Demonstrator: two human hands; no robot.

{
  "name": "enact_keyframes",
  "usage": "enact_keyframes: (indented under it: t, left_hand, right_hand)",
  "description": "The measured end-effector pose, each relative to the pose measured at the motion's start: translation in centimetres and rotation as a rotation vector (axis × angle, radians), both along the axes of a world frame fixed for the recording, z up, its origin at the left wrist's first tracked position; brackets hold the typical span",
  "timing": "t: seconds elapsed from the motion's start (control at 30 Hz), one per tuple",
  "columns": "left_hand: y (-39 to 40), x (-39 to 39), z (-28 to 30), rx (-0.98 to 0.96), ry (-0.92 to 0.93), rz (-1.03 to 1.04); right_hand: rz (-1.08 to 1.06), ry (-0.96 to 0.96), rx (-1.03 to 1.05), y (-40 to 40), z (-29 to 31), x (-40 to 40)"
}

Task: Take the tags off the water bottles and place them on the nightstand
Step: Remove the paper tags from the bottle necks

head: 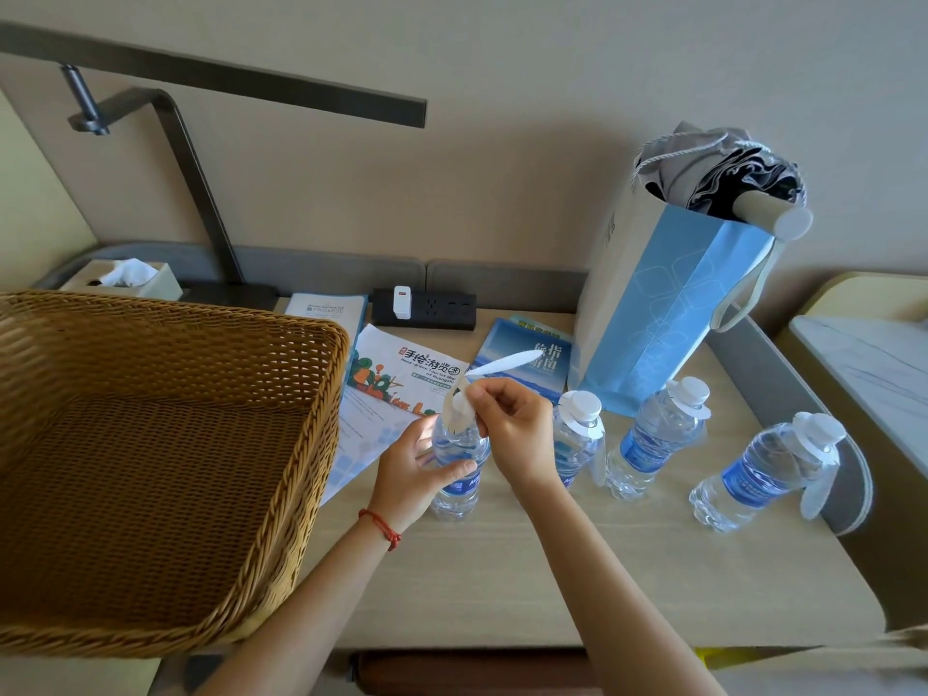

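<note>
Several clear water bottles with blue labels stand on the beige nightstand. My left hand grips the body of the leftmost bottle. At that bottle's cap, my right hand pinches its white paper tag, whose long tail sticks up to the right. Three more bottles stand to the right, each with a white tag around its neck: one close by, one in the middle and one near the right edge.
A large wicker basket fills the left side. Brochures, a power strip, a tissue box and a lamp arm sit behind. A blue paper bag holding an umbrella stands at the back right.
</note>
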State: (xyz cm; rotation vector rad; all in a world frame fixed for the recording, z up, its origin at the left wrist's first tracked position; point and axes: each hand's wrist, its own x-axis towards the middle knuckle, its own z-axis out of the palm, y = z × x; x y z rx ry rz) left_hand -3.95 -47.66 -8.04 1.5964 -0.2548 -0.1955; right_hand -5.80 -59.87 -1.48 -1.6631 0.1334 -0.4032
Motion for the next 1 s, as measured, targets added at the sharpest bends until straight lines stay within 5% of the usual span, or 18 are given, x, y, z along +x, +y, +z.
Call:
enact_keyframes:
  t: [0.6, 1.0]
  left_hand:
    - [0.0, 0.2, -0.4, -0.015, 0.006, -0.009]
    - [0.1, -0.1, -0.3, -0.028, -0.002, 0.005]
  right_hand:
    - [-0.039, 0.039, 0.114, -1.7, 0.0, -1.1]
    - [-0.205, 0.301, 0.085, -4.3, -8.0, -7.8]
